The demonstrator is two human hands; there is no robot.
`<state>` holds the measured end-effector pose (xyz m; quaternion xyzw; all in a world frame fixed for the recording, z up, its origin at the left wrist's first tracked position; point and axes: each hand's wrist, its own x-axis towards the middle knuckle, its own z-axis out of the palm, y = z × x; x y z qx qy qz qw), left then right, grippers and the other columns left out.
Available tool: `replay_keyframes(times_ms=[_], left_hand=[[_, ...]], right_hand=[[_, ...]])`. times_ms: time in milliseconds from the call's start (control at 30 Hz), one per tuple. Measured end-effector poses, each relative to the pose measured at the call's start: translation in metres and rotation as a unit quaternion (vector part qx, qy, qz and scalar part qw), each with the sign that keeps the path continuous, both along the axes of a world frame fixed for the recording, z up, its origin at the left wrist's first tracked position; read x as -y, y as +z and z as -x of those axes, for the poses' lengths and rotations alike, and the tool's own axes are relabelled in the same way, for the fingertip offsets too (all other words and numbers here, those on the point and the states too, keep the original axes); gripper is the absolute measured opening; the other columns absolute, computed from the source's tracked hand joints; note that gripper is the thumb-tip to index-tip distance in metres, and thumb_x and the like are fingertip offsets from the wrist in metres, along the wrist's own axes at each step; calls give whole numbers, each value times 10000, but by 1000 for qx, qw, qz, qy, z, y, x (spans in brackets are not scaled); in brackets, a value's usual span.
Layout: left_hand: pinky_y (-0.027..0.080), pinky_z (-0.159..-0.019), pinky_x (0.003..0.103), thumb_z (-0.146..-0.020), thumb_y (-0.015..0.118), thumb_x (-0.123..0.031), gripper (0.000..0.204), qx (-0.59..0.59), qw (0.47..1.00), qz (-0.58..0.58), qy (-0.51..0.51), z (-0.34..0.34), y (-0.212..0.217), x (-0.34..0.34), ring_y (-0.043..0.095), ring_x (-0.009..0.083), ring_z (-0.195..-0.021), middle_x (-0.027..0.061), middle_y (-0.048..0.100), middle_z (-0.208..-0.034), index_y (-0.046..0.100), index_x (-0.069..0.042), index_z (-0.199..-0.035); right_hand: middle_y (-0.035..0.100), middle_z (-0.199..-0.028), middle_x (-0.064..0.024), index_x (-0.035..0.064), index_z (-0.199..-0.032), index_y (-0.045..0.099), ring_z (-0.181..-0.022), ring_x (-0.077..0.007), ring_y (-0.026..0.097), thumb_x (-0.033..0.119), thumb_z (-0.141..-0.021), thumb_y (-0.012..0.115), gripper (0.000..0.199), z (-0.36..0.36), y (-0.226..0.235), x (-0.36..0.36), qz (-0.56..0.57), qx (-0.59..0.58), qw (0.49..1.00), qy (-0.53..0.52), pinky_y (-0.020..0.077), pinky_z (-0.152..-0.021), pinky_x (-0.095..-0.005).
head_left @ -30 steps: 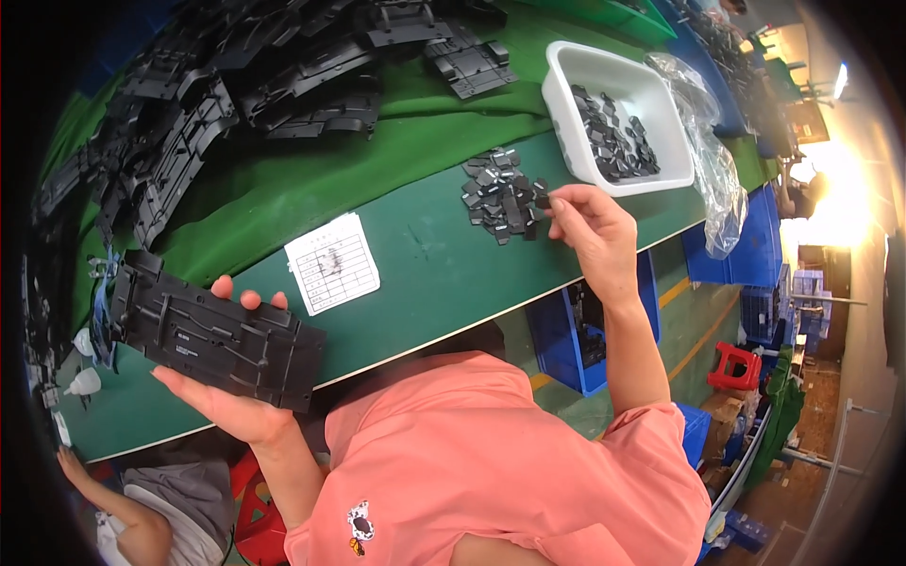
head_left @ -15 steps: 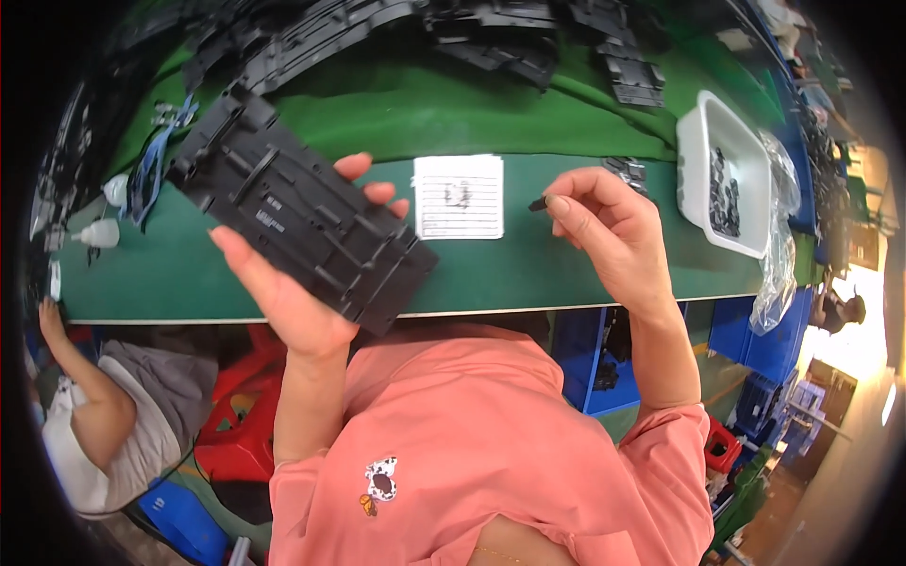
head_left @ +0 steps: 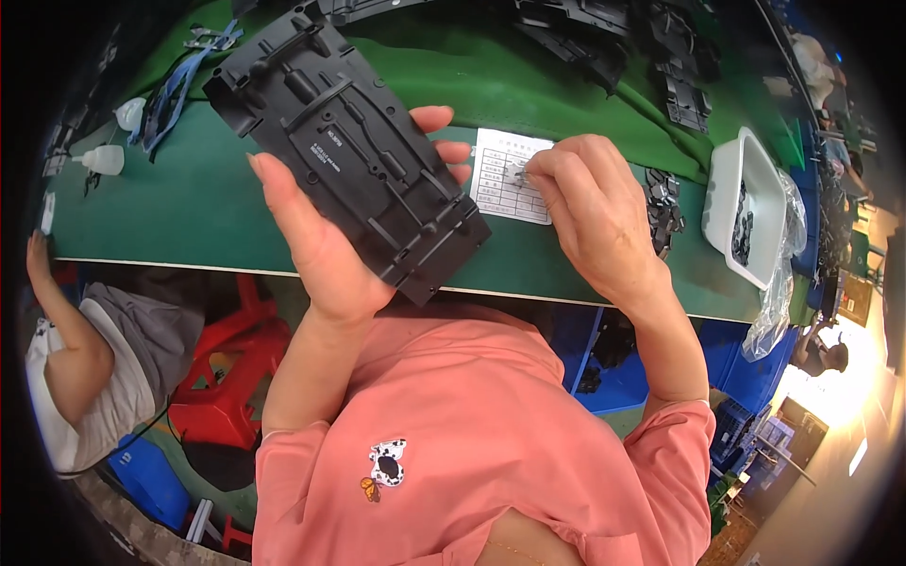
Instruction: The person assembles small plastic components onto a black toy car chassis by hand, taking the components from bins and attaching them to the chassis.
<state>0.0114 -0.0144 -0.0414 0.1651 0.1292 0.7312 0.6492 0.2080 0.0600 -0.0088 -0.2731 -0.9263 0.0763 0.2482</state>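
My left hand grips a long black plastic tray-like part from below, its thumb along one edge and fingers along the other. The part tilts above the table, with ribs, slots and raised channels facing up. My right hand reaches over a white printed paper sheet, its thumb and fingertips pinched together. At those fingertips lie some tiny greyish pieces on the sheet. What the pinch holds is hidden by the fingers.
Beyond my right hand lie several small dark parts and a white bin with black pieces. Large black mouldings rest on green cloth at the back. A white squeeze bottle stands left; a co-worker's arm shows beyond.
My right hand has moved left and slightly up onto the paper's tiny pieces; the small black piece it pinched no longer shows. The left hand still holds the black part.
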Motion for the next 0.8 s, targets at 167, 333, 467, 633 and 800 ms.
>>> replay_keyframes(times_ms=[167,333,467,633,800], left_hand=[[479,-890,503,-875,240,-686,814,1,1000,-10,-4,1,-2,0,563,330,-1035,243,465,-1257,342,-21,-1334],[475,-896,502,-874,242,-687,817,14,1000,-15,-12,1,-2,0,560,328,-1043,241,463,-1259,340,-21,-1336],[470,-902,503,-873,239,-689,820,16,1000,-16,-12,2,-3,0,559,328,-1045,241,460,-1262,338,-22,-1339],[469,-904,503,-871,228,-695,830,9,1000,-21,-14,3,-3,1,557,329,-1046,243,456,-1265,328,-23,-1346],[471,-901,503,-869,230,-697,833,16,1000,-16,-11,1,-1,1,558,329,-1045,246,455,-1264,325,-22,-1348]], right_hand=[[524,-780,-88,18,-839,563,-709,-258,520,5,-710,614,140,1,1,2,-46,59,997,5,420,-635,-353],[559,-780,-100,14,-863,576,-695,-260,568,-14,-759,621,116,1,8,8,109,-42,992,-54,461,-606,-347],[585,-794,-108,4,-872,583,-673,-254,591,-4,-785,624,96,1,15,11,157,-34,984,-75,480,-588,-330],[613,-850,-117,14,-871,605,-716,-246,608,27,-782,646,99,3,16,12,195,-36,975,-105,488,-635,-317],[546,-858,-82,68,-874,648,-803,-230,540,48,-753,683,127,-1,3,9,158,-67,979,-109,446,-681,-322]])
